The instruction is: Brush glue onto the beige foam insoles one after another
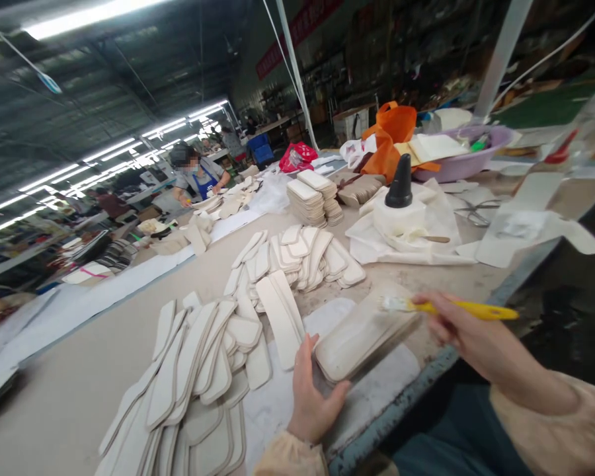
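My right hand is closed on a yellow-handled brush, its bristles over the far end of a stack of cream flat pieces near the table's front edge. My left hand rests against the near end of that stack, fingers stretched flat and thumb out, steadying it. The stack lies on a white sheet. Overlapping rows of the same cream pieces fan out to the left of my left hand.
More fanned pieces and tidy stacks lie further back. A white glue container with a black cone cap, scissors, a purple basin and an orange bag stand at right. Another person works at the far end.
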Motion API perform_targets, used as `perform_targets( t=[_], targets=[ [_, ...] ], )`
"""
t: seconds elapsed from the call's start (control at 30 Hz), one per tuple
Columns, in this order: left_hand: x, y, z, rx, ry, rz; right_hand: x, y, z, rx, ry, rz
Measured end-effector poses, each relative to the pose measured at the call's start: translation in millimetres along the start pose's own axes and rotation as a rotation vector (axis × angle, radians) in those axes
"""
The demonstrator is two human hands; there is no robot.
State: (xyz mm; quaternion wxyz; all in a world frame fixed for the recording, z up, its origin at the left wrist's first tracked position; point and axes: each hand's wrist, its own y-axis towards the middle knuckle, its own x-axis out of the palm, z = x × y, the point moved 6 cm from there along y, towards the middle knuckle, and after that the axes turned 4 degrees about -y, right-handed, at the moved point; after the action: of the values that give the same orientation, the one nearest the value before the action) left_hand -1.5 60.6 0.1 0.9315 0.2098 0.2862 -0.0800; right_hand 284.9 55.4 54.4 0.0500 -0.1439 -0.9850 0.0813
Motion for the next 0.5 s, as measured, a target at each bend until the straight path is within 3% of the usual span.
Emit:
perform_targets(
  t=[0.07, 0.2, 0.3, 0.5],
  targets=[
    [-8.3, -1.4, 1.3, 0.028, 0.043, -0.010, -18.5, -2.7, -3.4, -0.030, 0.108, 0.095],
    [-41.0, 4.3, -12.4, -0.002, 0.310, 0.084, -38.0, -5.0, 2.1, -0.054, 0.187, 0.231],
    [-57.8, 13.8, -27.1, 0.002, 0.464, 0.054, -41.1, -4.6, 7.1, -0.073, 0.185, 0.239],
    [-66.8, 26.3, -38.6, 0.052, 0.438, -0.094, -44.7, -5.1, 12.1, -0.089, 0.166, 0.202]
  ],
)
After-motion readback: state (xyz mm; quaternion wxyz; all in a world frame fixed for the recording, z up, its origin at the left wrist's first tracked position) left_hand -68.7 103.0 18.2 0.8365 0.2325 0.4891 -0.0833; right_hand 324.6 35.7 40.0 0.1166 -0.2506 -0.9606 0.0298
